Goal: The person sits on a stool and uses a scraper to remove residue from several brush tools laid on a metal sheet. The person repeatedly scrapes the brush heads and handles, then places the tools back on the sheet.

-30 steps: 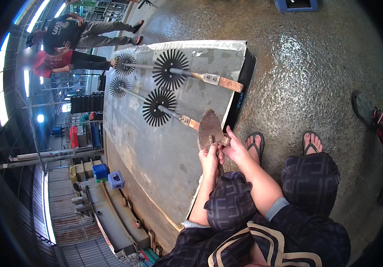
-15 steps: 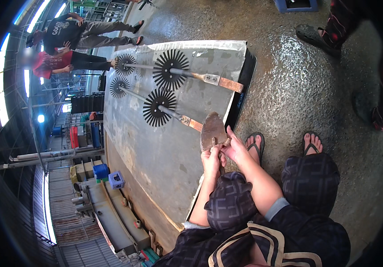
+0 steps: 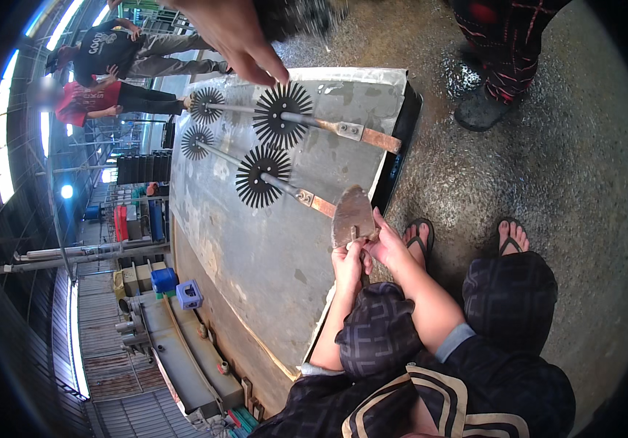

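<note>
In both hands is a rusty, half-round flat blade on a thin shank [image 3: 353,213]. My left hand [image 3: 347,264] is closed around the shank below the blade. My right hand [image 3: 385,242] pinches the blade's lower corner, with a finger pointing up beside it. Beyond the blade lie two metal rods [image 3: 293,191] [image 3: 332,127], flat at the near end. Each carries black, toothed star-shaped discs [image 3: 262,176] [image 3: 282,115]. They rest on a grey metal-topped table [image 3: 270,248] to my left.
Another person's hand [image 3: 244,44] reaches over the table's far part. A person in dark patterned trousers [image 3: 500,44] walks on the wet concrete floor [image 3: 438,160] at right. Two people [image 3: 84,102] stand at far left. A tank [image 3: 182,358] and a purple crate [image 3: 189,294] stand beyond the table.
Another person's hand has come in over the table from the top. The walking person at right has moved left. My hands and the blade have barely moved.
</note>
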